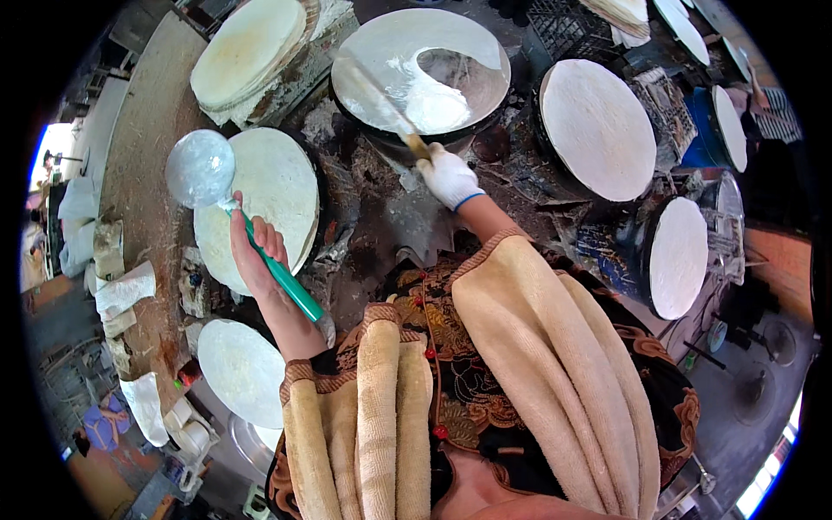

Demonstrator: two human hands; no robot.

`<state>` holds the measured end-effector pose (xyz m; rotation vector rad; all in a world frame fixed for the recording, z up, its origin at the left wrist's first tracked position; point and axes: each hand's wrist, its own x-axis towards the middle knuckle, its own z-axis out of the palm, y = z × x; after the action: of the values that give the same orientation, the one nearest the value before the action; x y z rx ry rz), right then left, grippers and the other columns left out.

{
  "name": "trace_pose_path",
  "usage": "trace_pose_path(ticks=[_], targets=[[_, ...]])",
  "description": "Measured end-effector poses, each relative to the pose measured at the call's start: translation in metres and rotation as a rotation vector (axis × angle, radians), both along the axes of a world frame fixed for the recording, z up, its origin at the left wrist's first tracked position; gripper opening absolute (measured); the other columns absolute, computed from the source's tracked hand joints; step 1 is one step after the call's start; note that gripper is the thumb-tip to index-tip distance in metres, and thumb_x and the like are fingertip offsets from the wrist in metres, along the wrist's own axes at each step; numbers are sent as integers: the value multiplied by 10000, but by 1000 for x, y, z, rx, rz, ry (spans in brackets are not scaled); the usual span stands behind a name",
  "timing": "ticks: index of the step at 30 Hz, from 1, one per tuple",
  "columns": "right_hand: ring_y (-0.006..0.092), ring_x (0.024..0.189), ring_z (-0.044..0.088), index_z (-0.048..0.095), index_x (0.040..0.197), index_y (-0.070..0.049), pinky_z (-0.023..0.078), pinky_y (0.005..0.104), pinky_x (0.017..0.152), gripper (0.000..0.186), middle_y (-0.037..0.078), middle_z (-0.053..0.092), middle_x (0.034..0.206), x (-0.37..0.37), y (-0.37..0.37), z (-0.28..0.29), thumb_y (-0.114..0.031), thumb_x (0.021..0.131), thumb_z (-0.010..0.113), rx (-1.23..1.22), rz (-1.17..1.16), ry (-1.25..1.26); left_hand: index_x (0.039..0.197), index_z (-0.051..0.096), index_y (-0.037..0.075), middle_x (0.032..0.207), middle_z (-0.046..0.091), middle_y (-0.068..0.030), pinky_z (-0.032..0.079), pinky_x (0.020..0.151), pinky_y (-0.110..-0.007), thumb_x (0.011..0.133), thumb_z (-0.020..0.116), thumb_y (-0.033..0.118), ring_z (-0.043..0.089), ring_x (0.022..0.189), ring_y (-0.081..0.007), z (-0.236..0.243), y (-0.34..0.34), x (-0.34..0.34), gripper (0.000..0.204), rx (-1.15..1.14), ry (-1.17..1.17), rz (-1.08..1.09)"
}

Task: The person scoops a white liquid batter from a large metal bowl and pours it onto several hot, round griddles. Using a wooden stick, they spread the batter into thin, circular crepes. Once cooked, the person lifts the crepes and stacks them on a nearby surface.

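Observation:
In my bare left hand (pixel 260 251) is a ladle (pixel 201 169) with a green handle, its round, wet-looking bowl raised over a pale round sheet (pixel 260 204) on the left. My right hand (pixel 451 178) wears a white glove and grips the wooden end of a long, flat spreader (pixel 381 100). The spreader's blade is blurred and lies across the left side of a round griddle (pixel 477 74) straight ahead. Wet white batter (pixel 438 106) pools near the middle of that griddle, and a thin white layer covers much of the surface around a bare grey patch.
On the right stand two round stations with white sheets, one farther (pixel 598 130) and one nearer (pixel 679 258). A stack of round sheets (pixel 247 52) sits at the far left; another white disc (pixel 241 373) lies at near left. At far right, another person's striped sleeve (pixel 777 115) shows.

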<state>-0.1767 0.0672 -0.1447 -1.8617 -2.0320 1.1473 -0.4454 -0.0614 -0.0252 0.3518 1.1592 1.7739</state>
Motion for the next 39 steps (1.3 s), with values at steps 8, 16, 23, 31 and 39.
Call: trace_pose_path(ticks=[8, 16, 23, 31, 39], targets=[[420, 887, 633, 537, 1133, -25, 490, 515, 798, 333, 252, 657, 935, 92, 19, 5, -272, 927, 452, 267, -77, -317, 1375, 387, 76, 552, 345, 33, 295, 327, -211, 1014, 419, 257, 322, 393, -55, 4, -26, -20, 405, 119, 16, -14], [420, 865, 635, 589, 1050, 24, 495, 502, 794, 409, 270, 649, 897, 65, 29, 13, -335, 917, 446, 244, 105, -114, 1395, 374, 114, 543, 327, 40, 304, 320, -198, 1023, 404, 282, 302, 384, -46, 9, -6, 1, 410, 115, 7, -117], [393, 804, 647, 553, 1065, -44, 510, 487, 717, 334, 212, 665, 861, 143, 38, 4, -339, 940, 460, 350, -91, -311, 1392, 368, 106, 545, 337, 39, 306, 324, -200, 1017, 414, 266, 314, 389, -51, 19, 5, 12, 411, 128, 1, -159], [398, 827, 639, 580, 1024, -36, 495, 496, 758, 367, 235, 650, 831, 129, 23, 18, -374, 919, 480, 229, 117, -172, 1406, 360, 109, 539, 327, 36, 301, 318, -200, 1025, 400, 276, 307, 382, -50, 16, 22, 27, 418, 129, -24, -250], [403, 879, 628, 622, 994, -39, 484, 500, 789, 352, 238, 652, 896, 180, 64, 1, -359, 885, 525, 322, -124, -163, 1388, 365, 100, 537, 339, 38, 308, 312, -204, 1016, 413, 274, 306, 369, -56, 19, 38, 44, 413, 109, -40, -288]])
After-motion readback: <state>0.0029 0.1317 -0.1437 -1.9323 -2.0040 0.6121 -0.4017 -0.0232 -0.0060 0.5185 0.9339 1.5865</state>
